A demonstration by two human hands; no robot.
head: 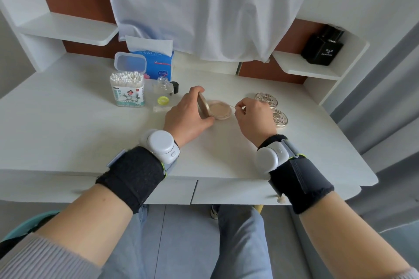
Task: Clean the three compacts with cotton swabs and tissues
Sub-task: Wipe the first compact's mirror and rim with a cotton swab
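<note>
Nearest the camera, two forearms in black wrist bands (133,176) reach forward over the desk (68,120). The left hand (188,115) grasps the open compact (221,110), its fingers curled round the raised lid (203,106) and the thumb low beside the base, which steadies the case on the desk. The right hand (251,118) pinches a cotton swab (232,106) between thumb and fingertips. The swab's long axis runs roughly left to right, its free tip pointing at the right rim of the beige powder pan. The tip is thin and pale, so whether it touches the rim or hovers just off it is hard to tell. The pan lies between the two hands, just left of the right hand, so the wiping stroke probably falls to that hand while the left only braces. Two closed compacts (266,99), silver and embossed, lie just beyond the right hand, nearer to it than to the left, and seem to be waiting their turn. Farther left stand the open box of swabs (127,90) and a small glass bottle (162,95), with the tissue pack (156,61) behind them.
</note>
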